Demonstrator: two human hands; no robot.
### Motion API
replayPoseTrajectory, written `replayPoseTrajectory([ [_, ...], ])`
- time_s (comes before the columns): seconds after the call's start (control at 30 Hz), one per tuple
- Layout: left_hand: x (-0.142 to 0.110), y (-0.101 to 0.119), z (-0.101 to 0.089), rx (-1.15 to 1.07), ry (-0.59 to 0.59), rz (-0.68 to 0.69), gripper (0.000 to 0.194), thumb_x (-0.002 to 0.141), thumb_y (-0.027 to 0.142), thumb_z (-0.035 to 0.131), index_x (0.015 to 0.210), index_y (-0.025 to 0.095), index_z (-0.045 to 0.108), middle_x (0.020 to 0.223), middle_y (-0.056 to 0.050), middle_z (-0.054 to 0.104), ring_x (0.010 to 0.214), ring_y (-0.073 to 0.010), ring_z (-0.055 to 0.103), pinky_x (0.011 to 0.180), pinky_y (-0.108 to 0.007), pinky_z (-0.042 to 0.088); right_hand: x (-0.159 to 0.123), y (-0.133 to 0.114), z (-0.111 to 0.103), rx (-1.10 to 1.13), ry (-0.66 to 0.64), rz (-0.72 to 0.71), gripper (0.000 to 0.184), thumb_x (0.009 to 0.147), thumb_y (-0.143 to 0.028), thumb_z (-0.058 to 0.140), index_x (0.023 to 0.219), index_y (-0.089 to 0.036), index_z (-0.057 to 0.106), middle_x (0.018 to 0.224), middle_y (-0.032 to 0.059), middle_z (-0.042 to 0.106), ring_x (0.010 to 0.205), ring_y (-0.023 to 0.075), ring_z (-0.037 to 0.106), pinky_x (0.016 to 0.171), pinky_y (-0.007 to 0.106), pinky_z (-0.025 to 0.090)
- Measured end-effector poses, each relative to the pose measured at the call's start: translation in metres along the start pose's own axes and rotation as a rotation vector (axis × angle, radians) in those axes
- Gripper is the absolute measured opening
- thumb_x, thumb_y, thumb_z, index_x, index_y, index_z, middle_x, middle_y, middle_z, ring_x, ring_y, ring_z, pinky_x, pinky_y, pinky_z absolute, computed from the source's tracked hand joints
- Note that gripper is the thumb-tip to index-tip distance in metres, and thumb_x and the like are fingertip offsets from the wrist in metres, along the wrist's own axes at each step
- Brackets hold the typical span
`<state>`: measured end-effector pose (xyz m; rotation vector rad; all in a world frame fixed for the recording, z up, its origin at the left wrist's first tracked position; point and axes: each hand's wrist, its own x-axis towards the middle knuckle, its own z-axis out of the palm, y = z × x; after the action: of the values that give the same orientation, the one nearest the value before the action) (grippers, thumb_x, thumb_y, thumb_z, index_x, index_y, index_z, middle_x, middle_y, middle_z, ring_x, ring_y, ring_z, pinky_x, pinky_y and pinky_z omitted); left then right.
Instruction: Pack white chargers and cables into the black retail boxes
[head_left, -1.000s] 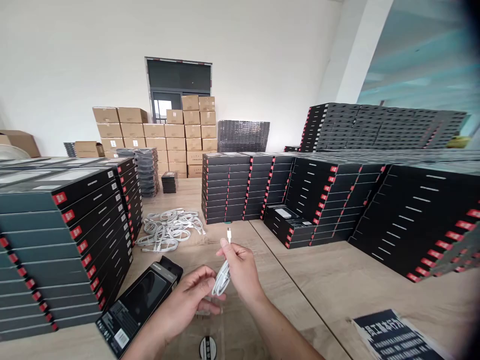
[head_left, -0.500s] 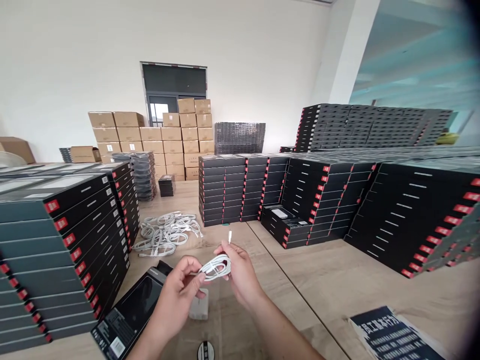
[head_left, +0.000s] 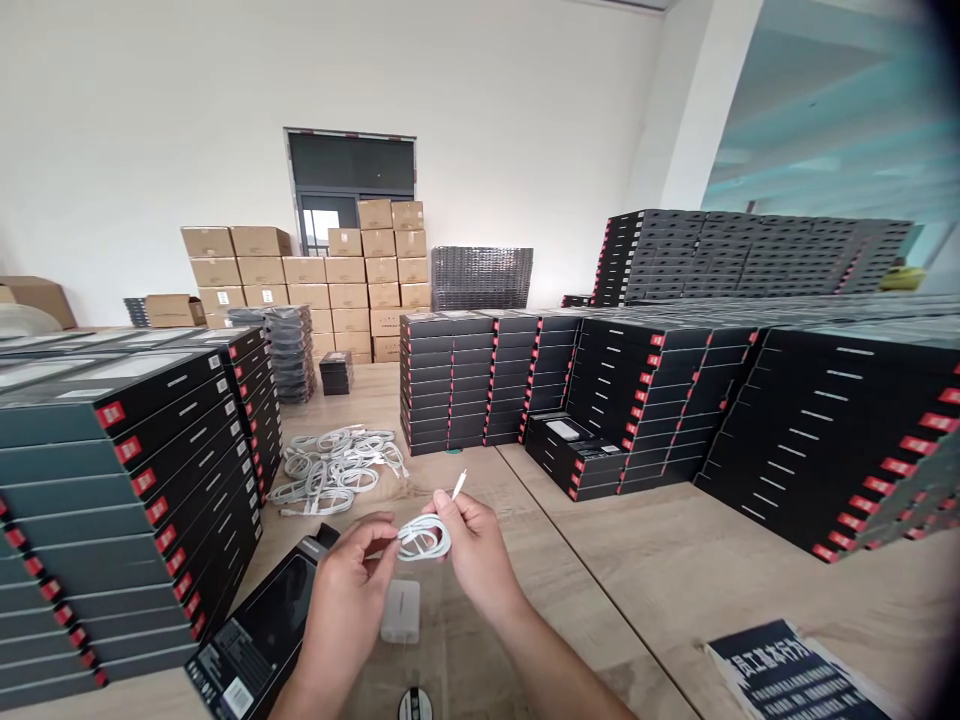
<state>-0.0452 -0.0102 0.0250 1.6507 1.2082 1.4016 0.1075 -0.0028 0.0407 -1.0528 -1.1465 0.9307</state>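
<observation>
A coiled white cable (head_left: 424, 538) is held between my two hands above the table. My left hand (head_left: 358, 568) pinches the coil's left side between thumb and fingers. On the right side, my right hand (head_left: 471, 540) grips the coil, and the cable's plug end sticks up past its thumb. Below the coil lies a white charger block (head_left: 401, 612) on the wood tabletop. A black box (head_left: 259, 635) lies at an angle left of my left hand, partly covered by my forearm. Farther back is a pile of coiled white cables (head_left: 337, 468).
Tall stacks of black boxes (head_left: 180, 480) rise at left, with more stacked boxes (head_left: 480, 385) across the back and right. One open box (head_left: 574, 455) holds a white block. A dark printed sheet (head_left: 795, 670) lies front right; a round label (head_left: 415, 703) is near the front edge.
The coil and my hands have shifted slightly left. The plug end now tilts to the right, and more of the white charger block shows below.
</observation>
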Motion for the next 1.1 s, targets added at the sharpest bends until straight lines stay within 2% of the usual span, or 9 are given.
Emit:
replayPoseTrajectory([
  [0.13,-0.001,0.001,0.000,0.014,0.047,0.053,0.012,0.077,0.029,0.066,0.086,0.025,0.073,0.111,-0.008,0.068,0.100,-0.0266,0.064,0.087,-0.036,0.051,-0.002,0.002,0.003,-0.027,0.021,-0.043,0.046,0.081,-0.060,0.058,0.075,-0.016,0.066,0.056,-0.0001,0.060,0.048,0.0145,0.052,0.043,0.024,0.043],
  [0.3,-0.001,0.002,-0.002,0.211,0.050,0.142,0.011,0.083,0.023,0.055,0.082,0.024,0.067,0.111,-0.008,0.065,0.093,-0.0239,0.065,0.081,-0.033,0.051,-0.006,0.003,0.008,-0.047,0.021,-0.042,0.044,0.083,-0.058,0.057,0.076,-0.016,0.067,0.058,0.0004,0.061,0.052,0.0154,0.054,0.045,0.024,0.044],
  [0.5,-0.001,0.002,-0.004,0.606,-0.016,0.213,0.011,0.074,0.014,0.051,0.077,0.024,0.049,0.083,-0.001,0.058,0.069,-0.0180,0.059,0.065,-0.029,0.044,-0.008,0.004,0.012,-0.045,0.037,0.001,0.047,0.080,-0.062,0.059,0.074,-0.016,0.067,0.053,-0.0007,0.060,0.046,0.0140,0.052,0.041,0.023,0.041],
  [0.63,-0.002,0.005,-0.004,0.716,0.002,0.292,0.013,0.075,0.012,0.048,0.080,0.024,0.049,0.088,-0.002,0.058,0.080,-0.0197,0.059,0.069,-0.028,0.041,-0.010,0.002,0.015,-0.037,0.054,-0.004,0.047,0.078,-0.063,0.059,0.075,-0.016,0.067,0.054,-0.0001,0.060,0.047,0.0148,0.053,0.041,0.023,0.042],
  [0.7,-0.002,0.006,-0.005,0.758,0.021,0.287,0.013,0.075,0.012,0.048,0.080,0.024,0.050,0.090,-0.003,0.058,0.085,-0.0215,0.058,0.068,-0.028,0.039,-0.011,0.001,0.016,-0.044,0.054,-0.014,0.047,0.078,-0.062,0.060,0.074,-0.016,0.068,0.055,0.0002,0.060,0.049,0.0149,0.053,0.042,0.023,0.043],
  [0.77,-0.001,0.007,-0.006,0.714,-0.004,0.228,0.011,0.073,0.013,0.049,0.075,0.023,0.048,0.085,-0.002,0.055,0.080,-0.0209,0.055,0.067,-0.028,0.037,-0.011,0.001,0.017,-0.037,0.050,-0.005,0.047,0.077,-0.063,0.061,0.073,-0.016,0.068,0.054,-0.0002,0.060,0.048,0.0143,0.052,0.042,0.023,0.042],
  [0.8,0.000,0.008,-0.008,0.641,-0.054,0.184,0.011,0.073,0.014,0.050,0.073,0.023,0.045,0.079,-0.001,0.053,0.075,-0.0192,0.053,0.066,-0.028,0.037,-0.011,0.002,0.017,-0.021,0.050,0.010,0.048,0.076,-0.063,0.061,0.072,-0.016,0.067,0.052,-0.0007,0.060,0.046,0.0138,0.051,0.041,0.023,0.041],
  [0.97,0.002,0.012,-0.018,0.126,-0.431,-0.057,0.018,0.081,0.026,0.051,0.068,0.023,0.040,0.061,0.006,0.039,0.059,-0.0124,0.038,0.056,-0.023,0.031,-0.007,0.007,0.015,0.080,0.060,0.122,0.049,0.073,-0.066,0.063,0.071,-0.017,0.064,0.044,-0.0036,0.055,0.038,0.0111,0.045,0.036,0.021,0.034],
  [1.1,0.001,0.009,-0.018,0.070,-0.473,-0.120,0.022,0.084,0.034,0.051,0.069,0.022,0.041,0.061,0.006,0.041,0.057,-0.0116,0.037,0.054,-0.023,0.030,-0.007,0.007,0.017,0.070,0.070,0.098,0.049,0.074,-0.065,0.062,0.070,-0.017,0.063,0.042,-0.0042,0.053,0.036,0.0100,0.043,0.035,0.021,0.031],
])
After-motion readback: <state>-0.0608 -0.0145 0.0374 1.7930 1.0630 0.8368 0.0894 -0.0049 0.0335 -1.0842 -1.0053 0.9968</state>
